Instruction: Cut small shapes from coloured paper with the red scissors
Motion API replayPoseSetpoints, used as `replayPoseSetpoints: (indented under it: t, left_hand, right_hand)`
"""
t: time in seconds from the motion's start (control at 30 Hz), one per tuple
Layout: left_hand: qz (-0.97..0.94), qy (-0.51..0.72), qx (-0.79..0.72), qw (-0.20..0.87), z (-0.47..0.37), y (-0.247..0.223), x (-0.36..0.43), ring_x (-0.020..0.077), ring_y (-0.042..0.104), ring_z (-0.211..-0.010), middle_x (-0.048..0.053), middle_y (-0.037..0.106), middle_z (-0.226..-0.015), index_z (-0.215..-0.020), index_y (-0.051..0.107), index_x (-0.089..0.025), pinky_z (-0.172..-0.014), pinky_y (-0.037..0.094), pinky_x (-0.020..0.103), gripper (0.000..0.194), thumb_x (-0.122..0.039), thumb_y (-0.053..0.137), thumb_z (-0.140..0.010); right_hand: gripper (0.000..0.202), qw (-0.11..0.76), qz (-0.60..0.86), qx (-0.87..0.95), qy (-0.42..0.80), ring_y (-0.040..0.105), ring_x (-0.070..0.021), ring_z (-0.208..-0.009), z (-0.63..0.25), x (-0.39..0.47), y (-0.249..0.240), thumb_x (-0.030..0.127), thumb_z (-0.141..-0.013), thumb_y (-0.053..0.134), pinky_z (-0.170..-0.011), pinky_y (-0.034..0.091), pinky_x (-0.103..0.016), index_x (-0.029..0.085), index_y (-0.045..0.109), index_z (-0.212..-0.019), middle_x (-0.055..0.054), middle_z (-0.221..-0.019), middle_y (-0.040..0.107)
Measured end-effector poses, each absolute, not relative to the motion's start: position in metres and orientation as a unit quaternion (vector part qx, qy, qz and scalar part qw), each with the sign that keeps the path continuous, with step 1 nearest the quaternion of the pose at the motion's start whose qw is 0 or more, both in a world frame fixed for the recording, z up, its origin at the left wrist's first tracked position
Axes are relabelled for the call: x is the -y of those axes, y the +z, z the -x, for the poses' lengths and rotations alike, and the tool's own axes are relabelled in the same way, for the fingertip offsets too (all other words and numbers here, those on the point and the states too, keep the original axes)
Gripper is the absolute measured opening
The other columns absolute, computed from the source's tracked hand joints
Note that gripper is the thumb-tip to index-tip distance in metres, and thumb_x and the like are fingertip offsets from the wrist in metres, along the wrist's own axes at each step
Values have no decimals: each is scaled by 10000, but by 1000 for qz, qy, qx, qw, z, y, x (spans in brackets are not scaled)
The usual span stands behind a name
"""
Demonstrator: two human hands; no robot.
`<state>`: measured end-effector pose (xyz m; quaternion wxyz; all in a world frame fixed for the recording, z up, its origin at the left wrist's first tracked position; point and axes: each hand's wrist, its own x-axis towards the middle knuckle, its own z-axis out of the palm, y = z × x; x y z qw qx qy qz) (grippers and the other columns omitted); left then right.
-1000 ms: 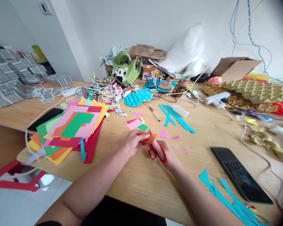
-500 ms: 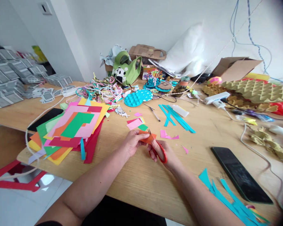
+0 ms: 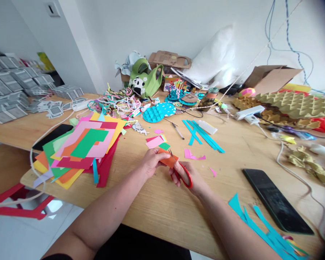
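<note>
taking the paper stack (image 3: 89, 144) as our ref: our left hand (image 3: 151, 162) is off to its right, thumb atop a small orange paper (image 3: 166, 159) & fingers tucked under, pinched tight w/ only the paper btwn. we prob grip it by the end nearer the stack so the rest juts free for the blades & our fingertips are clear of them. our right hand (image 3: 196, 178), farther from the stack, is wrapped on the red-handled scissors (image 3: 189, 172), fingers thru the loops afaict; blades look a bit apart at the tips, exact gap's too small to tell. they point away from us at the paper's free part, tips showing by its far edge, prob so we can see where they bite.

re grip: the orange paper has its stack-side end in the left pinch, other end right at the right fingers, touching or nearly, can't tell. also right of the stack: a small pile of paper pcs (image 3: 153, 142) just past our left hand, prob for easy reach; pink scraps (image 3: 191, 154) farther right; black phone (image 3: 276, 200) well apart, prob out of the way.
</note>
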<state>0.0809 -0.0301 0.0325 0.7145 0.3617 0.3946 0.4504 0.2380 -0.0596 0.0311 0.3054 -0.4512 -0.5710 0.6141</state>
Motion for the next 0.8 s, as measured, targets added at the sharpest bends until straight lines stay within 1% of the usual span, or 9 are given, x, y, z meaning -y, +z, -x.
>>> replayPoseSetpoints:
  t: [0.13,0.27,0.57,0.7,0.8]
  left_hand:
    - [-372,440,-389,719,-80,33,30,140,553,-599,67,638,-674,-687,641,-106,-586,383,269,234,-294,727,-578]
    - [-373,436,-385,723,-80,33,29,141,556,-608,66,639,-681,-687,640,-106,-593,388,268,243,-300,732,-572]
    - [-361,443,-382,726,-79,33,29,143,570,-638,54,644,-703,-710,641,-112,-622,413,275,214,-264,725,-586]
    - [-339,455,-371,735,-79,34,29,131,561,-633,30,627,-691,-705,625,-123,-617,422,269,198,-251,727,-593]
    - [-320,446,-362,753,-80,33,30,137,570,-653,34,631,-724,-741,628,-127,-624,424,273,211,-250,730,-602]
  right_hand:
    - [629,306,451,570,615,468,-94,-367,-237,60,36,761,-739,471,-391,330,-220,143,574,-695,1,-462,547]
    - [633,302,453,572,613,463,-95,-359,-238,60,36,767,-735,466,-380,311,-222,144,573,-691,4,-455,540]
    - [604,291,461,577,608,457,-95,-356,-239,60,34,734,-772,458,-372,296,-218,150,577,-671,8,-438,529]
    - [609,295,456,577,610,455,-94,-351,-238,60,36,746,-750,474,-370,292,-217,151,570,-661,12,-434,521]
    - [622,302,459,573,608,452,-93,-345,-238,60,36,759,-742,467,-365,282,-219,150,567,-662,10,-435,521]
